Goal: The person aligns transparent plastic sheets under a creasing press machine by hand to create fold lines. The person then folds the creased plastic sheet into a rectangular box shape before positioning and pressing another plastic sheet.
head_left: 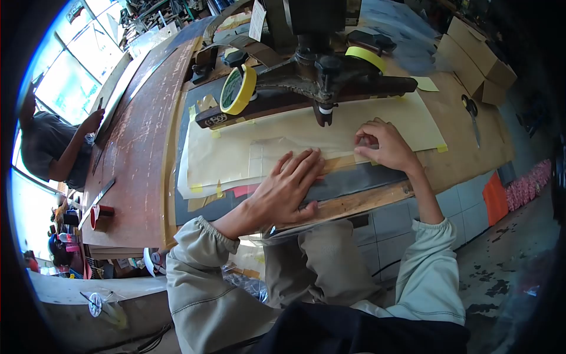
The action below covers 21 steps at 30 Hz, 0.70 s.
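My left hand lies flat with its fingers apart on a clear sheet and the cream paper beneath it. To the right, my right hand is raised a little over the paper's front edge, its fingers curled and thumb near the index finger; whether something thin is between them is too small to tell. Pieces of yellow tape hold the paper's edges. A dark metal clamp bar rests across the back of the paper, with a yellow tape roll hanging on its left side. Red material shows beside my left hand.
Scissors lie at the right, near a cardboard box. Another yellow roll is behind the bar. At the left, a person stands by a reddish table bearing a red cup.
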Available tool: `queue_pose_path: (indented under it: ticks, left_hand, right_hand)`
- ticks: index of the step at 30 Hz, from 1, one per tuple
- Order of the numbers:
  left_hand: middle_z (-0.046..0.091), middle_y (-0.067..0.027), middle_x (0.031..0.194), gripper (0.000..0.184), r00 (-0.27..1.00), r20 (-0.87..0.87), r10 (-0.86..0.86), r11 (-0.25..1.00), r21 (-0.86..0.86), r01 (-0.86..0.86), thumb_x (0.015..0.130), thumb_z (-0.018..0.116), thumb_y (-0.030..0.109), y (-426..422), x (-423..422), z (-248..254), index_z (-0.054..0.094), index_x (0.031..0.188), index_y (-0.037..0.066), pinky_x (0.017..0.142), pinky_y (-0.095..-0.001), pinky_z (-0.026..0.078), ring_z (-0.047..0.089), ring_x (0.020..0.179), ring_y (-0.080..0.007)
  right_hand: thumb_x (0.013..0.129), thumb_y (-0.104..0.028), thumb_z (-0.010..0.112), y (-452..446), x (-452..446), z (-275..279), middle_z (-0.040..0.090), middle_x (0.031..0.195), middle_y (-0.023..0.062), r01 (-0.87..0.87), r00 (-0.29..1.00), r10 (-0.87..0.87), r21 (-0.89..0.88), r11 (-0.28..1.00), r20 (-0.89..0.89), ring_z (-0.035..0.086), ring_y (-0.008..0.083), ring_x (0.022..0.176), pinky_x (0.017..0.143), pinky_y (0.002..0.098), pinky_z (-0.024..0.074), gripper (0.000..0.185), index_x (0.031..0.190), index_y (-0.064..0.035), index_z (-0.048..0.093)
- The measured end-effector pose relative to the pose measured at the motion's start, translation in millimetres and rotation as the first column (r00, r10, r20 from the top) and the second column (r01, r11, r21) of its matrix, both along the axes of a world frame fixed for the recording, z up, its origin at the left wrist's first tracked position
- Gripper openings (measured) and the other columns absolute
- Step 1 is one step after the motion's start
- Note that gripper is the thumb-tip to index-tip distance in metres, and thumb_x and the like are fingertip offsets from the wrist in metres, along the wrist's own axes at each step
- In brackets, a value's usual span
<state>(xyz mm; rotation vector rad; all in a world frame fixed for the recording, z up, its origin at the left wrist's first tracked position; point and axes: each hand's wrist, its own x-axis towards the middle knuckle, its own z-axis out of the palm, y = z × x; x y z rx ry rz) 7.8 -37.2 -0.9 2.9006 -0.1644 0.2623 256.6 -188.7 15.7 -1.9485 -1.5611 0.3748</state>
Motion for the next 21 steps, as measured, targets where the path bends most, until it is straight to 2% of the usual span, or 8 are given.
queue_pose_path:
  ticks: [5, 7, 9, 10, 11, 13, 16, 21]
  left_hand:
    - [0.035, -0.021, 0.15, 0.074, 0.923, 0.36, 0.139, 0.944, 0.235, -0.233, 0.079, 0.07, 0.039, -2.7, -24.6, 28.4, 0.045, 0.141, 0.007, 0.112, -0.0605, 0.021, 0.032, 0.141, -0.0339]
    - [0.034, -0.0196, 0.149, 0.08, 0.665, 0.652, 0.365, 0.888, -0.029, -0.459, 0.073, 0.08, 0.03, 10.9, -27.7, 43.9, 0.044, 0.141, 0.008, 0.11, -0.0609, 0.022, 0.033, 0.138, -0.041]
    - [0.034, -0.0267, 0.146, 0.096, 0.573, 0.646, 0.504, 0.86, -0.318, -0.399, 0.073, 0.082, 0.022, 30.0, -29.0, 77.5, 0.025, 0.148, 0.006, 0.106, -0.0494, 0.036, 0.035, 0.137, -0.0382]
    - [0.041, -0.0262, 0.142, 0.098, 0.629, 0.514, 0.583, 0.781, -0.569, -0.259, 0.076, 0.082, 0.024, 39.9, -26.3, 94.9, 0.021, 0.149, 0.002, 0.1, -0.044, 0.044, 0.045, 0.131, -0.0331]
    - [0.058, -0.0219, 0.126, 0.075, 0.732, 0.36, 0.579, 0.606, -0.79, -0.091, 0.086, 0.075, 0.022, 40.8, -24.6, 113.2, 0.034, 0.142, -0.005, 0.089, -0.0377, 0.052, 0.062, 0.11, -0.0265]
    - [0.07, -0.0176, 0.103, 0.037, 0.873, 0.259, 0.413, 0.357, -0.928, 0.106, 0.095, 0.064, 0.018, 53.9, -23.4, 142.0, 0.055, 0.122, -0.008, 0.079, -0.0302, 0.054, 0.07, 0.086, -0.0194]
    - [0.071, -0.0152, 0.081, 0.027, 0.767, 0.473, 0.433, 0.53, -0.822, 0.208, 0.099, 0.055, 0.019, 50.0, -17.9, 174.0, 0.063, 0.098, -0.007, 0.066, -0.0278, 0.054, 0.069, 0.068, -0.0176]
    - [0.071, -0.0194, 0.079, 0.04, 0.743, 0.531, 0.407, 0.684, -0.716, 0.137, 0.104, 0.044, 0.025, 44.2, -28.2, 202.0, 0.063, 0.093, -0.008, 0.06, -0.0254, 0.053, 0.07, 0.066, -0.02]
  right_hand:
    - [0.081, 0.002, 0.069, -17.8, -1.3, 55.2, 0.065, 0.075, 0.0083, -0.17, 0.915, 0.183, 0.066, 0.983, -0.36, 0.062, 0.013, 0.068, 0.065, 0.0272, 0.051, 0.008, 0.086, 0.003, 0.064]
    - [0.08, 0.003, 0.069, -25.0, -3.9, 94.8, 0.066, 0.073, 0.0085, -0.182, 0.853, 0.211, 0.106, 0.978, -0.478, 0.063, 0.013, 0.067, 0.064, 0.0262, 0.0511, 0.007, 0.084, 0.0036, 0.063]
    - [0.081, 0.003, 0.069, -26.8, 0.4, 128.5, 0.066, 0.074, 0.0077, -0.25, 0.84, 0.324, 0.218, 0.943, -0.436, 0.063, 0.0124, 0.067, 0.063, 0.0256, 0.0511, 0.007, 0.088, 0.0036, 0.065]
    - [0.082, 0.002, 0.069, -27.2, 1.2, 143.4, 0.067, 0.075, 0.0073, -0.286, 0.831, 0.379, 0.271, 0.919, -0.408, 0.063, 0.0121, 0.066, 0.062, 0.0253, 0.0511, 0.008, 0.09, 0.0035, 0.067]
    - [0.082, 0.001, 0.07, -27.5, -0.2, 156.3, 0.066, 0.074, 0.0072, -0.275, 0.836, 0.387, 0.312, 0.909, -0.389, 0.062, 0.0115, 0.064, 0.06, 0.0247, 0.0506, 0.009, 0.09, 0.0031, 0.067]
    - [0.082, -0.001, 0.071, -26.3, -1.7, 181.0, 0.066, 0.072, 0.0072, -0.257, 0.848, 0.403, 0.397, 0.881, -0.344, 0.061, 0.0103, 0.06, 0.056, 0.0233, 0.0495, 0.011, 0.092, 0.0021, 0.068]
    - [0.082, -0.008, 0.075, -30.2, -4.7, 203.1, 0.065, 0.07, 0.0063, -0.185, 0.883, 0.357, 0.473, 0.861, -0.304, 0.058, 0.0076, 0.055, 0.05, 0.0199, 0.045, 0.018, 0.096, 0.002, 0.068]
    - [0.081, -0.014, 0.077, -27.9, 3.4, 207.3, 0.061, 0.067, 0.0026, -0.232, 0.929, 0.354, 0.581, 0.78, -0.105, 0.052, 0.0048, 0.053, 0.048, 0.0185, 0.0391, 0.031, 0.105, 0.002, 0.066]
